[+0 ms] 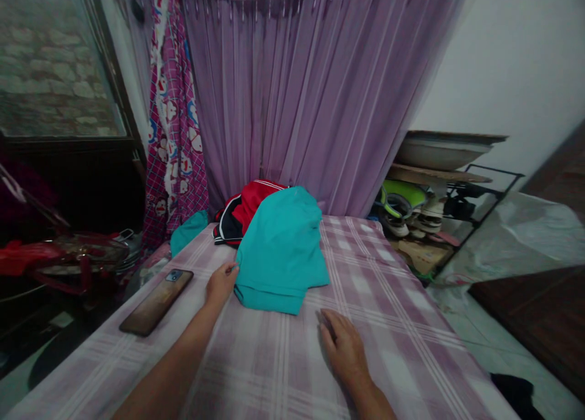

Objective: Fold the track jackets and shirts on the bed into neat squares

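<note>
A teal garment (283,249) lies loosely bunched on a checked purple-and-white cloth (256,353); its exact kind does not show. At its left edge is my left hand (222,283), fingers closed in a pinch on the fabric. My right hand (343,345) rests low over the checked cloth, in front and to the right of the garment, with its fingers apart and nothing in them. Behind the teal garment, partly covered by it, sits a red and dark navy garment (256,200) with white stripes.
A smartphone (158,302) lies face down left of my left arm. Purple curtains (292,91) hang behind the surface. A rack with shoes (411,219) stands at the right. Another teal cloth (189,232) is at the far left edge.
</note>
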Demonstrator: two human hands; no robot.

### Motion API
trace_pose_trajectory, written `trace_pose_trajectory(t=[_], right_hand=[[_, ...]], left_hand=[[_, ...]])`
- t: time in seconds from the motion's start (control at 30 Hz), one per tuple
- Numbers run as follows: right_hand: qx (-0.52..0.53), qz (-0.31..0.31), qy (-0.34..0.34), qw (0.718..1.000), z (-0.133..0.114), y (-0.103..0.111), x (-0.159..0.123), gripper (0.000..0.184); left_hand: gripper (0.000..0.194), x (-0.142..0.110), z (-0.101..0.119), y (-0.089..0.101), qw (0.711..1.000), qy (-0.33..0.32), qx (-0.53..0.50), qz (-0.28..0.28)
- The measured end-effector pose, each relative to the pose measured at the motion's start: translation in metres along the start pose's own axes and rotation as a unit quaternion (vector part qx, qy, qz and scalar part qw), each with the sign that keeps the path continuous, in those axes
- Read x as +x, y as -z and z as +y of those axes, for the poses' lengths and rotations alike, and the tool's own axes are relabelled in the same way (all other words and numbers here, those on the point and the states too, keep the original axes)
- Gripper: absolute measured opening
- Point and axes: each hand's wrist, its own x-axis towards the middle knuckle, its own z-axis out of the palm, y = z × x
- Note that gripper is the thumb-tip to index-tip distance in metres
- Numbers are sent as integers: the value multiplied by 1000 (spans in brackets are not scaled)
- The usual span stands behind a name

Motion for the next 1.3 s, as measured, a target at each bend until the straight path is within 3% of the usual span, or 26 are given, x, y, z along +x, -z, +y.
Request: trace_pose_trajectory(t=[0.1, 0.17, 0.27, 0.33, 0.43, 0.53, 0.6, 0.67, 0.73, 0.8, 0.9, 0.97, 1.07, 1.17, 1.3], right_hand=[[37, 65, 33, 997, -12, -3, 1, 48], [79, 96, 26, 992, -25, 0, 5, 68], [170, 132, -67, 974, -36, 12, 14, 81], [232, 131, -158, 951, -27, 26, 19, 73], [284, 129, -267, 912, 16, 56, 21, 66], [214, 195, -369, 883, 77, 87, 20, 74], [106, 212, -386, 891, 108, 98, 18, 80], [9, 212, -346, 914, 122, 98, 16, 84], [-67, 209, -291, 931, 117, 90, 14, 81], [-134, 191, -242, 942, 102, 78, 11, 69], [-208, 138, -161, 955, 79, 64, 8, 55], [-234, 116, -119, 958, 72, 60, 6, 55], [-267, 105, -111, 951, 73, 59, 4, 66], [-290, 89, -136, 943, 78, 59, 3, 70], [-285, 65, -138, 946, 79, 58, 3, 58]], left_hand=[[25, -24, 50, -20, 996, -89, -12, -1], [22, -54, 91, -42, 970, -239, -23, -36], [21, -93, 147, -68, 915, -366, -43, -166], [26, -102, 167, -76, 892, -374, -90, -237], [29, -85, 165, -76, 910, -324, -137, -220], [31, -48, 137, -75, 932, -309, -66, -174], [34, -24, 117, -75, 936, -320, -6, -148], [38, -5, 106, -77, 935, -332, 39, -119], [41, 12, 106, -82, 930, -343, 77, -107], [41, 26, 115, -92, 931, -324, 107, -130], [42, 47, 133, -117, 943, -250, 125, -180], [46, 60, 144, -139, 955, -198, 126, -183], [53, 77, 154, -173, 972, -130, 109, -165], [44, 83, 157, -200, 984, -67, 70, -151], [23, 71, 154, -209, 991, -19, -21, -131]])
